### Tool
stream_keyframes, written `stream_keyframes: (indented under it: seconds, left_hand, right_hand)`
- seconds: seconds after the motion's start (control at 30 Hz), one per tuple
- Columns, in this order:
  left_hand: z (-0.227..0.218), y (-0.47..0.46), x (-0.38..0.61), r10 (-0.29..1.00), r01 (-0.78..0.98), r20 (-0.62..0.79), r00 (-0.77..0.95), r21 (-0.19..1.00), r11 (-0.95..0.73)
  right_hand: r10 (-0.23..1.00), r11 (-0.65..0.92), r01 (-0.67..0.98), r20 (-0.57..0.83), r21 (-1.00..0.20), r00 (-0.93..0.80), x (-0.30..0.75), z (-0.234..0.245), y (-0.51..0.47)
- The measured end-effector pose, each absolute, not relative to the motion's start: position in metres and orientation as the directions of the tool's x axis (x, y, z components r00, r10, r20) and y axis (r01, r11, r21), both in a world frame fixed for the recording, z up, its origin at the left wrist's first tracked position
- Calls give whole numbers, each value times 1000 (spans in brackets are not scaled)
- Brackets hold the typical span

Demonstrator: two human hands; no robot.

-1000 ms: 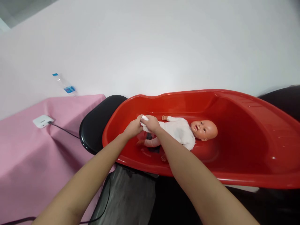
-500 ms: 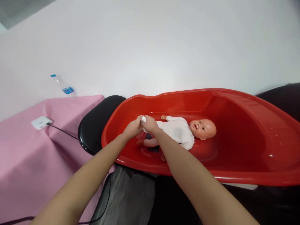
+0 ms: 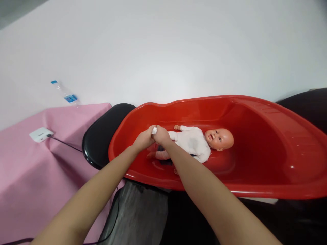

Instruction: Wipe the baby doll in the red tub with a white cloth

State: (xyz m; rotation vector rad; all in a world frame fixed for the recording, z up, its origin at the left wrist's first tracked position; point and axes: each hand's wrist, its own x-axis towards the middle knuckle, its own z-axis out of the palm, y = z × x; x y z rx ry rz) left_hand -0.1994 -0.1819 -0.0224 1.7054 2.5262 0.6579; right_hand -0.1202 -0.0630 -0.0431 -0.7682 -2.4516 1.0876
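Note:
Inside a red baby bathtub (image 3: 255, 163) a baby doll (image 3: 191, 140) with a white cloth body lies on its back, head to the right. A dark grey patch marks its chest. Over the doll's feet end, my left hand (image 3: 145, 139) and my right hand (image 3: 161, 135) are closed side by side, touching, around a small crumpled white cloth (image 3: 154, 130). Only a bit of that cloth pokes out between them; my fingers cover the rest. My right forearm passes in front of the tub's near rim.
Left of the tub is a glossy black rounded seat or stool top (image 3: 102, 136). Pink cloth (image 3: 22, 163) covers the surface beyond it, bearing a white device (image 3: 41, 134) with a black cable. A plastic bottle (image 3: 66, 95) lies near the white wall-like surface (image 3: 163, 51).
The whole view has shifted slightly, so everything sits a little further left. Both hands stay closed on the cloth, and their grip has turned only slightly.

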Motion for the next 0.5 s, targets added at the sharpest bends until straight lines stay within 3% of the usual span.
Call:
stream_keyframes:
  seconds: [0.5]
  left_hand:
    - [-23,-179,-201,870,864,222,-441,365,345]
  right_hand:
    - [642,531,218,220,-819,-735,-110,-35,-67]
